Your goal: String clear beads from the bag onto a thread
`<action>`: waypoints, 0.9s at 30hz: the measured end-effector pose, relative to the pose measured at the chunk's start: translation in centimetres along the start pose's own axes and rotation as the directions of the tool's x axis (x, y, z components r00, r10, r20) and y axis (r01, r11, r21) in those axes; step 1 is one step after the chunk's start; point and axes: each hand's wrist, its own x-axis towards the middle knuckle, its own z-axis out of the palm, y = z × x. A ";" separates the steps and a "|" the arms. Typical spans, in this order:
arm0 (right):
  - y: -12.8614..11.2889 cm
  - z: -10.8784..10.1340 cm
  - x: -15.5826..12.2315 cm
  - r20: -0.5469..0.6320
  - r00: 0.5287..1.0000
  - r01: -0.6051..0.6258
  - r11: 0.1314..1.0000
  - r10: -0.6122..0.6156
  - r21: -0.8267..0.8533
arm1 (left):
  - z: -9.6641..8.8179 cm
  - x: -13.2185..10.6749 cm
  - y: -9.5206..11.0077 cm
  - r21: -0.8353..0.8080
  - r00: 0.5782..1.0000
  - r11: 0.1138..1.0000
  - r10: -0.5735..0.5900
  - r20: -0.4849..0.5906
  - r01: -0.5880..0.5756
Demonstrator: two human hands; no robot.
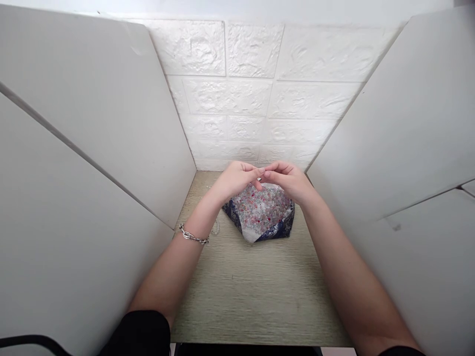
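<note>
My left hand (pixel 242 178) and my right hand (pixel 286 179) meet fingertip to fingertip above the far part of the table. Both are closed in a pinch, and whatever lies between the fingertips is too small to make out. Just under them rests a dark blue patterned pouch (pixel 278 231), its white lining folded open. Many small beads (pixel 260 210) in clear, pink and red fill it. Part of the pouch's far edge is hidden behind my hands. A thin strand of pale beads (pixel 215 227) lies left of the pouch, partly covered by my left forearm.
The wooden table (pixel 256 291) is narrow, with a white panel (pixel 111 104) rising on the left and another white panel (pixel 401 123) on the right. A white brick-textured wall (pixel 230 96) closes the back. A silver chain bracelet (pixel 191 236) circles my left wrist.
</note>
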 end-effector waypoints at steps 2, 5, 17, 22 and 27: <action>0.0 0.0 0.0 -0.025 0.999 0.033 0.998 -0.034 -0.056 | 0.0 0.1 -0.1 -0.022 1.000 1.000 -0.009 0.007 0.009; -0.2 0.0 0.0 -0.025 0.996 0.084 0.992 -0.087 -0.096 | 0.0 0.3 -0.2 -0.057 0.999 0.998 -0.035 0.022 0.036; -1.1 1.0 -0.1 -0.016 0.994 0.106 0.993 -0.105 0.054 | 0.5 -0.2 0.7 -0.308 0.993 0.949 -0.037 0.109 0.069; -1.3 0.9 -0.2 0.003 0.987 0.162 0.983 -0.163 0.083 | 0.5 -0.3 0.9 -0.344 0.991 0.937 -0.009 0.133 0.054; -1.5 0.8 -0.3 -0.002 0.979 0.205 0.978 -0.205 0.026 | 0.5 -0.4 0.9 -0.377 0.987 0.926 0.041 0.158 0.022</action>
